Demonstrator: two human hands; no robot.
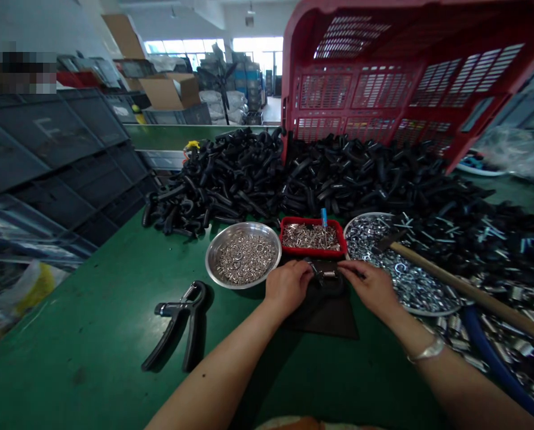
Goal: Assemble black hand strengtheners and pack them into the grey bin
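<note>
On a dark mat (325, 325) in front of me lies a black hand grip (334, 289) with a small coiled spring (328, 275). My left hand (289, 286) is closed, its fingertips pinching a metal part at the left end of the hand grip. Past the spring's right end, my right hand (370, 286) has its thumb and fingers drawn together; what they hold, if anything, is too small to make out. A put-together hand grip (177, 325) with two black handles rests on the green table to the left.
Behind my hands are a metal bowl (211, 263) of small parts, a red tray (309, 253) of pins and a plate (428, 312) of metal pieces with a hammer (450, 280) across it. Black handles (240, 173) pile up before a red crate (289, 77). Springs (522, 346) lie right.
</note>
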